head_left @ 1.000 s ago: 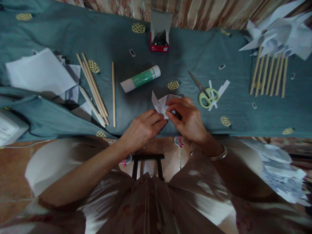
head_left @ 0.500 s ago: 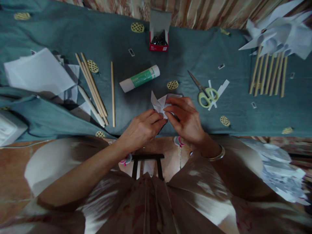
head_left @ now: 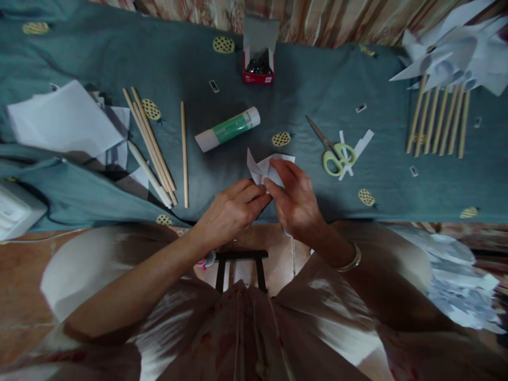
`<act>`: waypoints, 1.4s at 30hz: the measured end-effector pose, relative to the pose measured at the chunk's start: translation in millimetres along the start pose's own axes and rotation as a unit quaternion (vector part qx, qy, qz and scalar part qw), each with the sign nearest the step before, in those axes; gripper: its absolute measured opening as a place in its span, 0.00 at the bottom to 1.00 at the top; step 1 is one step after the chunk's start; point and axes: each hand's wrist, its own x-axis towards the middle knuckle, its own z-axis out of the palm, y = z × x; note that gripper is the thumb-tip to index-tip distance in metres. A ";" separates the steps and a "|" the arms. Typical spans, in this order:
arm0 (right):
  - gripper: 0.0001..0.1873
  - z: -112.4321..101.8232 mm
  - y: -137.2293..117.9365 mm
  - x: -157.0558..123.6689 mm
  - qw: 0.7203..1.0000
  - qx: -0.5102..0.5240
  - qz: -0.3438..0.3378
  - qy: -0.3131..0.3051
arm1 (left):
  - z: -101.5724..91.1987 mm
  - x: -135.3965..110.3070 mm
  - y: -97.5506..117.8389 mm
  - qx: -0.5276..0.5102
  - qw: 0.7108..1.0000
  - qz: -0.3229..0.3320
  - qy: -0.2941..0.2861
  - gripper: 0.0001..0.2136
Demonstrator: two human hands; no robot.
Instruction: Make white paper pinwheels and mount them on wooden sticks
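A small white paper pinwheel (head_left: 257, 165) is held between my two hands near the table's front edge, its pointed blades facing away from me. My left hand (head_left: 234, 206) is closed on its lower left side, thumb and fingers pressed together. With thumb and fingers my right hand (head_left: 297, 201) grips the paper near its centre; part of the paper is hidden beneath. Just beyond lies a glue stick (head_left: 234, 127) with a green label. Green-handled scissors (head_left: 333, 153) rest to the right on narrow paper strips (head_left: 364, 142).
Wooden sticks (head_left: 184, 153) and a white pen-like stick (head_left: 148, 172) lie left, beside stacked paper sheets (head_left: 63, 119). A red box (head_left: 259, 76) of small dark items stands open at the back. Finished paper pinwheels (head_left: 456, 58) on sticks lie far right on the green tablecloth (head_left: 317, 79).
My right hand has shifted slightly left and turned, its thumb now pressing nearer the pinwheel's centre. My left hand and the pinwheel have hardly moved.
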 end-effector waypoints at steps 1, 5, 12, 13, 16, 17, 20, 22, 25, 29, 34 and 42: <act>0.17 0.9 -1.7 -0.9 1.000 0.008 0.007 -0.004 | 0.0 -0.2 -0.1 -0.001 1.000 -0.001 0.000 0.10; 0.21 2.6 -4.7 -2.0 1.000 0.007 0.005 -0.005 | -0.4 -0.5 -0.3 -0.004 1.000 0.004 -0.002 0.09; 0.21 -0.3 1.7 -1.2 1.000 0.008 -0.022 0.017 | -1.4 -1.0 -1.0 -0.003 1.000 0.009 0.014 0.10; 0.21 -2.6 3.9 -0.9 0.999 0.021 -0.019 0.024 | -1.6 -1.2 -1.0 0.000 1.000 0.010 0.015 0.10; 0.23 -12.0 13.0 2.9 0.998 0.045 0.012 0.032 | -2.0 -1.6 -0.7 0.008 1.000 0.017 0.019 0.10; 0.23 -15.2 16.8 5.2 0.998 0.040 0.032 0.033 | -2.1 -1.6 -0.6 0.010 1.000 0.021 0.021 0.10; 0.24 -21.6 28.4 14.6 0.996 0.042 0.082 0.017 | -2.4 -1.7 -0.7 0.015 0.999 0.029 0.023 0.10; 0.23 -22.7 34.3 21.1 0.995 0.058 0.084 0.006 | -3.1 -1.9 -1.5 0.020 0.999 0.031 0.023 0.09; 0.21 -23.2 38.4 28.4 0.994 0.071 0.080 0.007 | -5.0 -2.8 -5.5 0.033 0.999 0.029 0.033 0.09; 0.18 -26.1 38.1 31.5 0.991 0.085 0.106 0.008 | -9.2 -3.9 -15.8 0.046 0.997 0.012 0.061 0.09; 0.17 -30.4 33.4 31.2 0.981 0.099 0.164 -0.007 | -12.4 -2.0 -24.4 0.048 0.994 0.006 0.098 0.08; 0.17 -32.0 21.9 28.0 0.972 0.118 0.204 -0.021 | -6.8 1.6 -9.4 0.052 0.996 0.013 0.070 0.09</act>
